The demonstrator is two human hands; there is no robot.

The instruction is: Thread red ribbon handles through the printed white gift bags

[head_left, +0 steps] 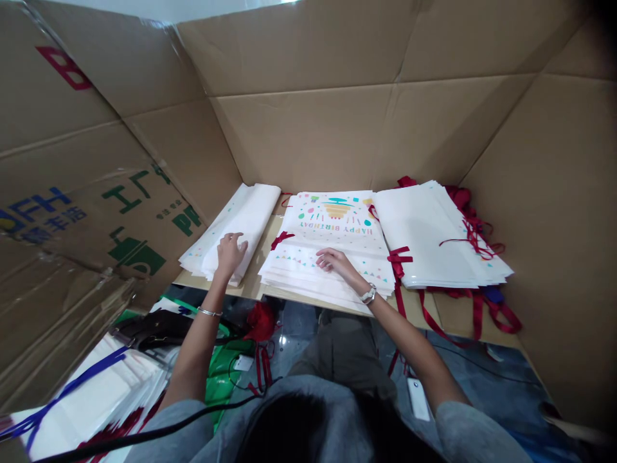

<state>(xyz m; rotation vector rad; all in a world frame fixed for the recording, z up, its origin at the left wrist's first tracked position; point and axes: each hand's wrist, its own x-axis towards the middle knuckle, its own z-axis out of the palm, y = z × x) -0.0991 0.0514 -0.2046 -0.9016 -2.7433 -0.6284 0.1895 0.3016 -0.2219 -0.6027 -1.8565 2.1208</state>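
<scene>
My left hand (230, 252) hovers at or lightly touches a folded stack of white bags (241, 222), its fingers slightly curled and holding nothing. My right hand (335, 260) lies flat on a stack of white gift bags (332, 218) printed with "HAPPY BIRTHDAY", a cake and confetti, the print upside down to me. Dark red ribbon handles (399, 260) hang from this stack's right side. Further right sits a stack of white bags (424, 235) with plain sides up, tangled with more red ribbon (475, 235).
Large cardboard sheets (308, 135) wall the low board (250, 286) at the back and sides. Below its front edge lie a green bag (226, 379), a dark bag (154, 328), white bags with blue ribbon (81, 405), and a black cable (144, 436).
</scene>
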